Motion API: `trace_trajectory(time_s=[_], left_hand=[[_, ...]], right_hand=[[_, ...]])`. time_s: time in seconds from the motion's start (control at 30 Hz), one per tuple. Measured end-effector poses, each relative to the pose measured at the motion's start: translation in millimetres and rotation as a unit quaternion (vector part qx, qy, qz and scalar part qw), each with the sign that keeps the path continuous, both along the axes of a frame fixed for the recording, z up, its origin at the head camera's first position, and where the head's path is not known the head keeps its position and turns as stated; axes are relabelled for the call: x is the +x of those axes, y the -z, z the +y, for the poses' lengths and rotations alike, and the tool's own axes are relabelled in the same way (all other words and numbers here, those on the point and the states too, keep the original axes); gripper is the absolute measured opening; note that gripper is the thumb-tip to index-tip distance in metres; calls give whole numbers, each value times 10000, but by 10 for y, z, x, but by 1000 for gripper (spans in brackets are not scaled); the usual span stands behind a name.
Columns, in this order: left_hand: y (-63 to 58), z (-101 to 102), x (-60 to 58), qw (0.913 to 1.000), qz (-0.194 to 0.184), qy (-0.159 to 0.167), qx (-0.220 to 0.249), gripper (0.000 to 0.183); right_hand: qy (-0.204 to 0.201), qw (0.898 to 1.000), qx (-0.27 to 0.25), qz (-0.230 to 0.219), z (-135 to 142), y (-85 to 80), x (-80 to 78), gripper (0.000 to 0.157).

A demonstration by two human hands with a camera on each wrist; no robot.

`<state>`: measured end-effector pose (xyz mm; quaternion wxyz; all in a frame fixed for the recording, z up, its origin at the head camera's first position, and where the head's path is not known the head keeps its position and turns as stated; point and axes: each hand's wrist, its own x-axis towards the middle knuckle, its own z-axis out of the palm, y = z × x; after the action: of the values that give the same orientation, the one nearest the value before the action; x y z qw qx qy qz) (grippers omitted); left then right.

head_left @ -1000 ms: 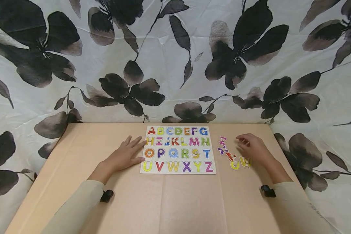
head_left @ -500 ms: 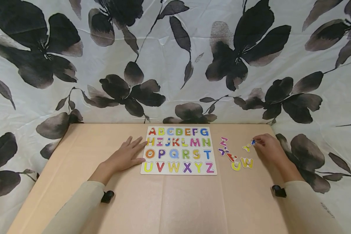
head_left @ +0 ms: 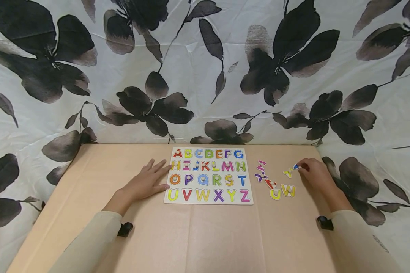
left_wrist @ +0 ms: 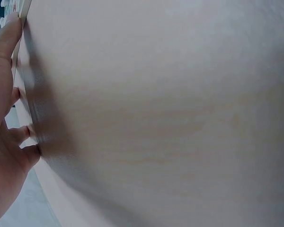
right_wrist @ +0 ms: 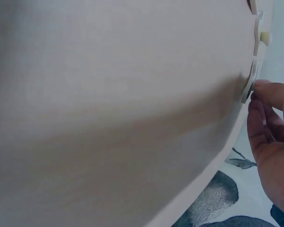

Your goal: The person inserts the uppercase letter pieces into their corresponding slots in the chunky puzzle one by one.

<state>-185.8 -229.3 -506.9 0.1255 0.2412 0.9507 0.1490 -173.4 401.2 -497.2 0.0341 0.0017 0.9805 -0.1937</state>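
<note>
A white alphabet puzzle board (head_left: 208, 202) lies on the table, with rows of coloured letters. Across its left edge rests my left hand (head_left: 147, 181), fingers spread and the thumb near the lower rim. My right hand (head_left: 316, 174) pinches a small blue letter piece (head_left: 296, 167) between thumb and fingertips, low over the tabletop; its lettering is partly covered. In the right wrist view this piece (right_wrist: 249, 84) stands edge-on at the fingertips. Beside it sits a yellow Y piece (head_left: 288, 173), and farther toward me a yellow W piece (head_left: 288, 190).
Between the board and my right hand lie a pink Z (head_left: 261, 165), a purple X (head_left: 260, 177), a red letter piece (head_left: 270, 184) and a yellow U (head_left: 275, 194). Floral cloth (head_left: 205, 68) hangs behind the table (head_left: 222, 239); the table's right edge runs close to my right hand.
My right hand has moved right, uncovering the yellow Y and showing the blue piece at its fingertips. Over the last half second it hardly moves. My left hand stays put.
</note>
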Motion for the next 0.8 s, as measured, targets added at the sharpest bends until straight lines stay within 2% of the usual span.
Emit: trace_trajectory(time_s=[0.37, 0.6, 0.8], left_hand=[[13, 16, 14, 10000, 42, 28, 25, 82], [37, 12, 1, 9999, 93, 96, 8, 81], [9, 2, 8, 9998, 98, 93, 117, 80]], right_hand=[[-48, 9986, -305, 423, -283, -91, 102, 17], [-282, 9982, -405, 345, -615, -192, 147, 18], [-586, 9960, -601, 289, -942, -226, 129, 16]])
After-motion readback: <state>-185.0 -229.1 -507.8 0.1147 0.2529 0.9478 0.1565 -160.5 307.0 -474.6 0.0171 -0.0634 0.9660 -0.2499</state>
